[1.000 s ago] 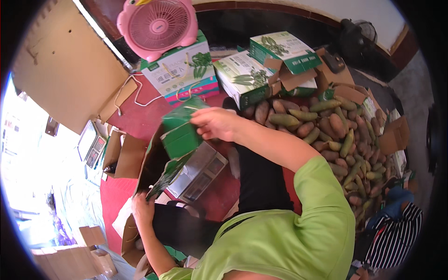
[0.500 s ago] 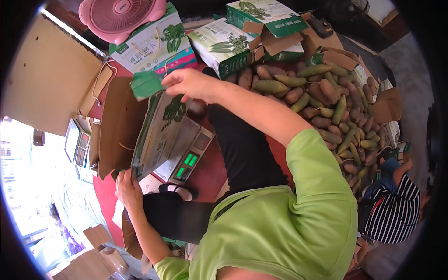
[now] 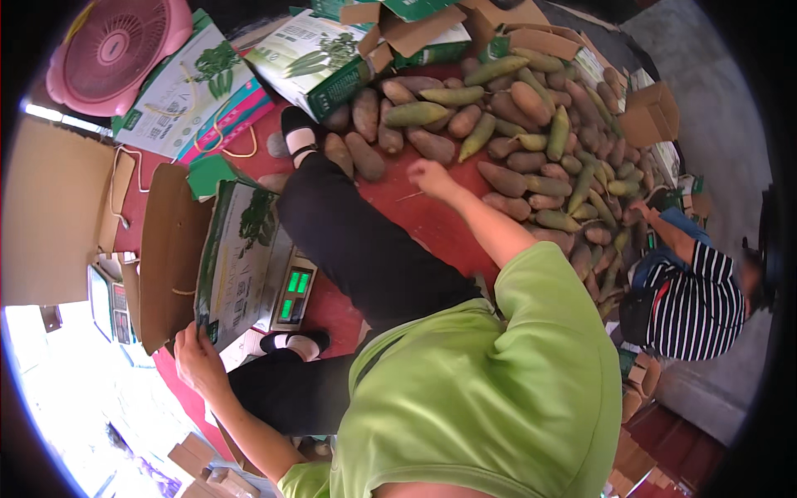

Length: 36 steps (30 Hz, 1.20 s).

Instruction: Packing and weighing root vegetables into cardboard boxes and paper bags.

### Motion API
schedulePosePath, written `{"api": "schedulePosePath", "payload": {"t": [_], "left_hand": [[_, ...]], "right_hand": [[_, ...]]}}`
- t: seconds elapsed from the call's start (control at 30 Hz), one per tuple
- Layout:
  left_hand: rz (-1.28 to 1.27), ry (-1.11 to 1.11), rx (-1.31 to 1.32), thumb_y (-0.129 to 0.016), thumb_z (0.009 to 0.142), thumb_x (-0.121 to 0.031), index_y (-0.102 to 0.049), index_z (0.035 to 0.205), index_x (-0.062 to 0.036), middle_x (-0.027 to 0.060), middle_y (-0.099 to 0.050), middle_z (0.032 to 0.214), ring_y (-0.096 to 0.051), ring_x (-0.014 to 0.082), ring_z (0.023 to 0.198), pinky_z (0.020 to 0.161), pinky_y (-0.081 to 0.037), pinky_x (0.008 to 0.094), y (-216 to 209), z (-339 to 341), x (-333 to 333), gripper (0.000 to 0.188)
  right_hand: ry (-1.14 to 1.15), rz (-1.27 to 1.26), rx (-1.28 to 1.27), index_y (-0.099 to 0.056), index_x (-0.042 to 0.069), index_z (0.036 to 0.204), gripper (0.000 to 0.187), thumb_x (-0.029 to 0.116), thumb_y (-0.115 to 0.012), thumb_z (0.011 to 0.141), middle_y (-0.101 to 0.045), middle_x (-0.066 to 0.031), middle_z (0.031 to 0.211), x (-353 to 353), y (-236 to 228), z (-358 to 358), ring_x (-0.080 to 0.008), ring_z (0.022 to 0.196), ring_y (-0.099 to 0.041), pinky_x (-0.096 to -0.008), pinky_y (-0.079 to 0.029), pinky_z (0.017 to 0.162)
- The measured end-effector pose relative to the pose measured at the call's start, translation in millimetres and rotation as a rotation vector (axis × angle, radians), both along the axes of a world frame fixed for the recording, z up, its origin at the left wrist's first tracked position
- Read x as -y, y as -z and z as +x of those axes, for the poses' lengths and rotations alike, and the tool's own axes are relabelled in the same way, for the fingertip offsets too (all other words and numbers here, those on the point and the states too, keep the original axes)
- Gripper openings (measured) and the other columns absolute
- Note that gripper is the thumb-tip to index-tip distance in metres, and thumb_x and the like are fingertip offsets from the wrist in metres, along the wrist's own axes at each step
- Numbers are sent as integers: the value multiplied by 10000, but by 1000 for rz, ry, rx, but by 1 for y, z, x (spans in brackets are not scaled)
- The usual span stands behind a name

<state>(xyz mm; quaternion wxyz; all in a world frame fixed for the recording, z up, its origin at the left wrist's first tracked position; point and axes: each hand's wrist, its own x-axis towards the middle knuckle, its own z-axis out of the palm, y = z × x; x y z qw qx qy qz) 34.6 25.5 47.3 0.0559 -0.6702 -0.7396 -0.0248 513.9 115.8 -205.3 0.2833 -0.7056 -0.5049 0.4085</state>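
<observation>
An open cardboard box [image 3: 241,249] with a white and green printed side stands on a scale [image 3: 290,295] whose display glows green. My left hand [image 3: 198,361] is closed on the box's near edge, by its lower corner. My right hand [image 3: 432,177] is over the red floor covering, close to a big heap of long green and brown root vegetables [image 3: 519,162] that look like radishes. Motion blur smears its fingers, and nothing clearly shows in them. What lies inside the box is hidden from here.
A pink fan [image 3: 116,50] and a white and green carton [image 3: 178,91] stand at the far left. More cartons [image 3: 320,62] line the back. Another person in a striped shirt [image 3: 693,303] works at the heap's right side. My outstretched leg [image 3: 365,241] lies between box and heap.
My right hand has left the box's far green flap and moved right toward the heap. My left hand stays on the box edge. The whole view has shifted.
</observation>
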Motion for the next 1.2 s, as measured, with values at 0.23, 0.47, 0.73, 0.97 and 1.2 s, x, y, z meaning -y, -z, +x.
{"api": "schedulePosePath", "payload": {"t": [0.23,0.47,0.73,0.97,1.2], "left_hand": [[-67,-21,319,-589,829,-88,-624,1037,-44,130,-604,896,-592,303,821,697,-453,368,12,-34,15,215],[94,-86,165,-539,886,-130,-628,1068,-80,127,-641,931,-620,303,813,703,-471,381,48,-50,35,208],[132,-128,125,-523,899,-147,-619,1102,-87,152,-640,960,-614,326,845,728,-466,402,57,-38,38,233],[122,-171,159,-504,923,-178,-606,1126,-82,166,-627,985,-606,329,864,744,-460,396,55,-32,38,248],[121,-194,134,-511,925,-192,-609,1121,-74,161,-629,962,-610,316,862,743,-462,376,61,-44,38,249]], "right_hand": [[-688,-243,627,-656,73,797,168,173,-525,766,-651,-172,854,163,118,31,-313,826,-631,-412,-498,710],[-521,-532,390,-649,58,773,190,199,-522,773,-632,-173,728,197,78,20,-278,667,-636,-405,-493,604],[-184,-543,220,-639,88,849,107,104,-572,767,-608,-59,645,202,94,49,-168,518,-558,-326,-452,468],[33,-615,252,-623,80,924,161,145,-585,781,-612,-90,684,234,99,122,-199,554,-591,-344,-458,454],[59,-802,519,-630,65,950,225,220,-579,794,-651,-185,837,253,30,158,-323,764,-647,-414,-522,688]]}}
